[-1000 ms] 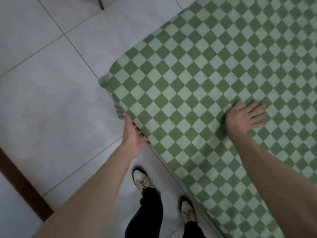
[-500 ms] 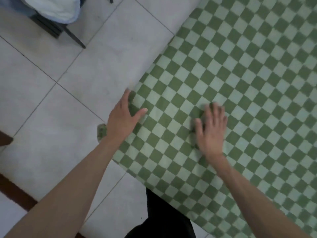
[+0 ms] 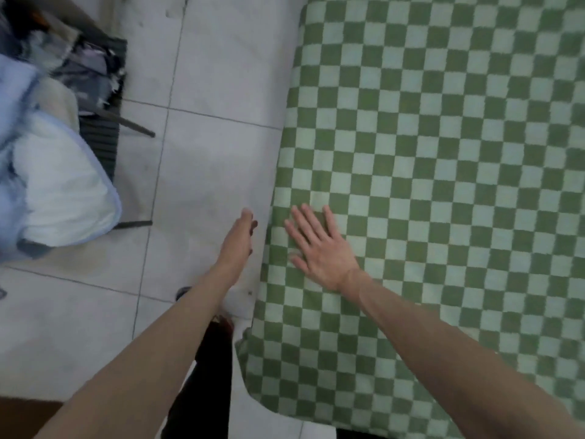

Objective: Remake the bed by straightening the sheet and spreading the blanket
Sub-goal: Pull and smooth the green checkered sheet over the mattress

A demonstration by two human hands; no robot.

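Green-and-white checkered sheet (image 3: 443,185) covers the bed, its visible long edge running up and down the view beside the tiled floor (image 3: 205,90). Right hand (image 3: 319,248) lies flat on it near that edge, fingers spread. Left hand (image 3: 239,240) hovers edge-on just off the edge, fingers together. A chair (image 3: 104,122) at left holds white-and-blue bedding (image 3: 60,191).

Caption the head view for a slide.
Right hand flat on the green checked sheet near its edge; left hand just off the edge, above the tiled floor.
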